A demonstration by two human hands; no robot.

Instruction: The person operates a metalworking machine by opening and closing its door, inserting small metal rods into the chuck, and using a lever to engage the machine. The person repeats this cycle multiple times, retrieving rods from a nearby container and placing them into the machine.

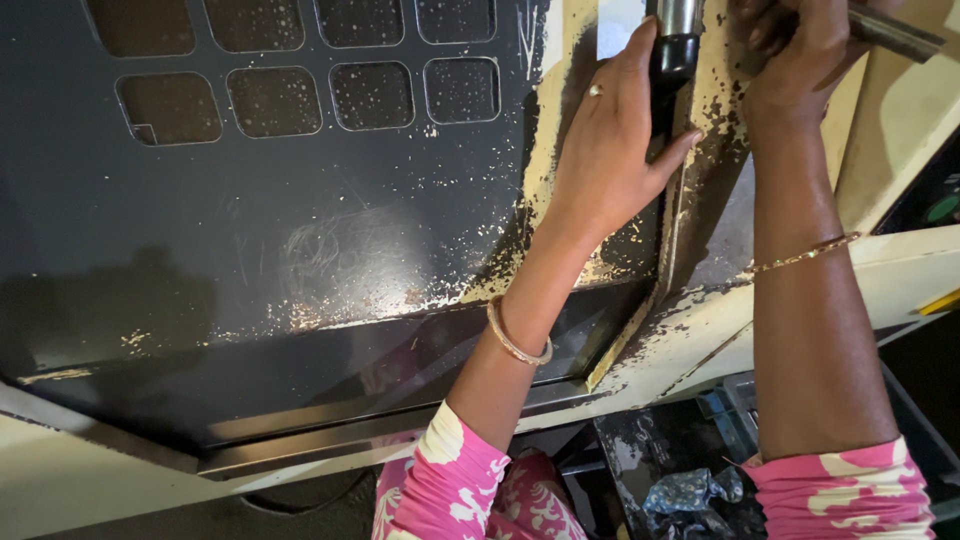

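The left hand lies flat against the worn machine face, fingers pressed together and reaching up, thumb spread out to the right so that the black handle sits between thumb and forefinger. The grip looks like a steadying one: the palm braces on the chipped cream paint while the handle, which runs up into a shiny metal shaft at the top edge of the view, is kept upright. The right hand is curled shut around a grey metal bar that slants off to the upper right, just beside the handle; what the bar joins is out of view. Left of both hands spreads the dark metal panel, speckled, with rows of square cut-outs. Below, a dark tray holds a crumpled blue-grey rag; anything else in it is too dim to tell.
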